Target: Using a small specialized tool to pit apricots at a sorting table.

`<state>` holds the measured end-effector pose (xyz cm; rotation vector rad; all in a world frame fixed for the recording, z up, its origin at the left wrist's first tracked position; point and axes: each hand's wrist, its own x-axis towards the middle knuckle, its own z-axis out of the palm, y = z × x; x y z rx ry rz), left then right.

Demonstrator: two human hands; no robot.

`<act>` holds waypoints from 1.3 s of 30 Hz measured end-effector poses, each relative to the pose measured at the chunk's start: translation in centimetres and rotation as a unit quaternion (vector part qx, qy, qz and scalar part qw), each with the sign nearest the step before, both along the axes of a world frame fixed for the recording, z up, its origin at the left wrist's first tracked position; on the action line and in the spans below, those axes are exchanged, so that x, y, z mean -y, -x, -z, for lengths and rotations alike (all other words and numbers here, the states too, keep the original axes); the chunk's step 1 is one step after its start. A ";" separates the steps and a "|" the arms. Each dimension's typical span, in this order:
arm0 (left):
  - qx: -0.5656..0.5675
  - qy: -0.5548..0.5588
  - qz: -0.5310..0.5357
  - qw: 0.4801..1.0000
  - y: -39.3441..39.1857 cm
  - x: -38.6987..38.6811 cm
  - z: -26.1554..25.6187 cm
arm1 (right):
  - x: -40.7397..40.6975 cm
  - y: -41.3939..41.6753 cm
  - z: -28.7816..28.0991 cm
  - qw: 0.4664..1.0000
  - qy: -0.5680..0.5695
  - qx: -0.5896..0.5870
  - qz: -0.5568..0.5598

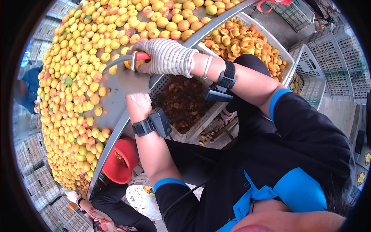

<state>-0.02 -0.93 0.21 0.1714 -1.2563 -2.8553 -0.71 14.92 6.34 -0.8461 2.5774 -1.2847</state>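
Note:
My right hand (166,56), in a grey-and-white striped knit glove, grips the red handle of a curved knife (116,61). Its blade points left over whole yellow-orange apricots (75,95) spread on a metal table (113,107). Just below the knife is my left hand (134,81), badly blurred, with pale glove material at its wrist. The blur hides its fingers and whatever they may hold. Several apricots lie close around both hands. Under my right forearm stands a white crate (275,37) of split apricot halves (243,46).
A perforated crate (203,119) of dark, wet fruit scraps sits below the table's raised metal rim (108,148). Nearby are a red bucket (124,168) and a white bucket (139,200). A co-worker's gloved hand (72,195) is lower left; another person (30,87) is far left. Crates (333,55) stand right.

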 end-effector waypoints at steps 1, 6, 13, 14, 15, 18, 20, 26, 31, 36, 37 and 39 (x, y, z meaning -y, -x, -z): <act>-0.002 0.002 0.003 1.000 0.0 0.8 0.7 | 0.1 0.0 0.0 0.999 0.026 -0.039 0.008; -0.230 0.750 -0.141 0.604 -1.9 -1.0 -1.2 | -0.5 0.9 1.3 0.999 0.047 -0.011 0.007; 0.084 -0.124 -0.008 0.989 -1.0 -1.6 -4.0 | -6.4 1.9 -1.9 0.990 -0.006 -0.063 0.123; 0.054 -0.051 -0.086 0.994 -1.5 -0.5 -3.9 | -8.0 2.0 -2.9 0.988 -0.068 -0.036 0.131; 0.055 -0.048 -0.098 0.993 -1.6 0.9 -3.4 | -9.4 1.5 -4.8 0.971 -0.176 -0.018 0.158; 0.049 -0.001 -0.204 0.978 -0.1 2.5 -2.3 | -15.4 2.3 -3.9 0.929 -0.269 -0.069 0.246; 0.078 0.028 -0.209 0.974 0.0 2.0 -1.9 | -15.2 3.2 -3.0 0.935 -0.253 -0.062 0.242; 0.123 0.041 -0.210 0.969 0.5 0.7 -1.1 | -7.9 4.9 -2.0 0.919 -0.372 -0.001 0.134; 0.105 0.048 -0.152 0.982 0.2 -0.6 -2.0 | -5.5 5.8 -1.2 0.892 -0.435 -0.028 0.122; 0.086 0.236 -0.066 0.966 0.0 -2.4 -2.5 | -4.5 5.5 -1.4 0.965 -0.204 0.100 0.127; 0.087 0.236 -0.072 0.965 0.4 -2.3 -2.3 | -4.0 5.4 -1.4 0.975 -0.130 0.149 0.101; 0.112 0.276 0.054 0.953 1.0 -2.1 -1.8 | -2.7 4.6 -0.8 0.970 -0.043 0.226 0.077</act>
